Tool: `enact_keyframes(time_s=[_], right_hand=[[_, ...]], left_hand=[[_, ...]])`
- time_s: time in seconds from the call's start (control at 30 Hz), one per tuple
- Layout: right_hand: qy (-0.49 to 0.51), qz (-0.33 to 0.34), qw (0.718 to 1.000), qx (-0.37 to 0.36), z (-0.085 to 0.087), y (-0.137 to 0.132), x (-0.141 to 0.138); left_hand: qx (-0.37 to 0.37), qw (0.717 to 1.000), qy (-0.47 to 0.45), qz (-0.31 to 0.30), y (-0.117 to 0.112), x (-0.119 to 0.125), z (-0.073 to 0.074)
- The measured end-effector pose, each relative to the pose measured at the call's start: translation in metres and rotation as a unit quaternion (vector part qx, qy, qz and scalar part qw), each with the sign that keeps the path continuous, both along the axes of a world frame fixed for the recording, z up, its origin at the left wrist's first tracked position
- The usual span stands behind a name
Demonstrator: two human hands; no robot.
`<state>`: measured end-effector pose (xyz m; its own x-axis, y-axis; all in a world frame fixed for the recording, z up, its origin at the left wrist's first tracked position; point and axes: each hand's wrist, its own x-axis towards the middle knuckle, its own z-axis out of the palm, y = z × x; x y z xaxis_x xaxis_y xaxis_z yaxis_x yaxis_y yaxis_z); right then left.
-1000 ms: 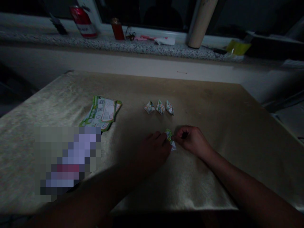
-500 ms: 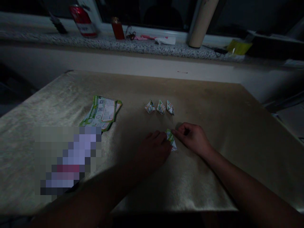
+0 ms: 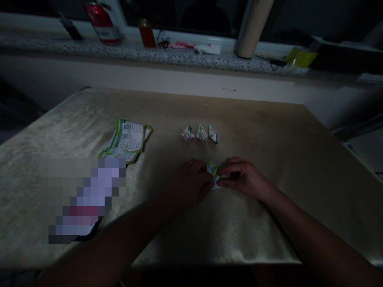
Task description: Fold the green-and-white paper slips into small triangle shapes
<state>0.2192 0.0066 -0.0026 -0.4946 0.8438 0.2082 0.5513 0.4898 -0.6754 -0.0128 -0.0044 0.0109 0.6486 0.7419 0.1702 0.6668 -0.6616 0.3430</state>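
Note:
A small green and white printed piece of folded paper [image 3: 212, 168] lies on the table between my two hands. My left hand [image 3: 191, 181] covers its left side, fingers closed over it and thumb at the lower edge. From the right, my right hand [image 3: 242, 176] pinches the paper's edge between thumb and fingers. The paper looks bent at its middle; the fingers hide part of it. Beyond my hands, three small folded paper pieces stand in a row: a left one [image 3: 188, 134], a middle one [image 3: 202, 134] and a right one [image 3: 213, 134].
Green and white printed sheets [image 3: 128, 139] lie at the left of the cloth-covered table [image 3: 269, 131]. Nearer me is a blurred-out flat object [image 3: 89, 203]. On the stone windowsill [image 3: 176, 57] stand a red can [image 3: 103, 26], a reddish bottle [image 3: 147, 34] and a cardboard tube [image 3: 254, 30].
My right hand has come lower and nearer the paper, its thumb now at the lower edge. My left thumb has come into view there too. The paper has gone from flat to bent.

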Motion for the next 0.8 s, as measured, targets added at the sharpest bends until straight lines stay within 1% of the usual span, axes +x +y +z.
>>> enact_keyframes(time_s=[0.07, 0.13, 0.23, 0.3, 0.37, 0.47, 0.53, 0.67, 0.73, 0.8], right_hand=[[0.002, 0.018, 1.0, -0.011, 0.002, 0.0, 0.001], [0.0, 0.021, 1.0, -0.015, 0.003, 0.0, 0.002], [-0.005, 0.01, 1.0, -0.018, 0.004, -0.001, 0.0], [-0.018, -0.006, 1.0, -0.02, 0.005, -0.002, -0.001], [-0.036, -0.036, 0.998, -0.022, 0.007, -0.004, -0.003], [-0.061, -0.071, 0.995, -0.029, 0.01, -0.007, -0.004], [-0.073, -0.072, 0.995, -0.02, 0.011, -0.008, -0.005], [-0.088, -0.047, 0.995, 0.016, 0.011, -0.007, -0.006], [-0.092, -0.042, 0.995, 0.025, 0.01, -0.005, -0.006], [-0.097, -0.052, 0.994, 0.026, 0.008, -0.004, -0.007]], left_hand=[[0.0, 1.0, -0.001, 0.008, 0.001, -0.001, 0.0], [0.002, 0.999, 0.003, 0.032, 0.002, -0.001, 0.001], [0.006, 0.996, 0.02, 0.085, 0.003, -0.001, 0.003], [0.002, 0.994, 0.027, 0.103, 0.002, 0.0, 0.003], [-0.009, 0.995, 0.017, 0.1, 0.001, 0.001, 0.004], [-0.028, 0.997, -0.007, 0.077, 0.001, 0.003, 0.002], [-0.033, 0.997, -0.015, 0.07, 0.001, 0.004, 0.0], [-0.037, 0.995, -0.018, 0.091, 0.002, 0.004, -0.003], [-0.031, 0.994, -0.014, 0.105, 0.002, 0.003, -0.002], [-0.027, 0.993, -0.004, 0.115, 0.003, 0.001, 0.0]])
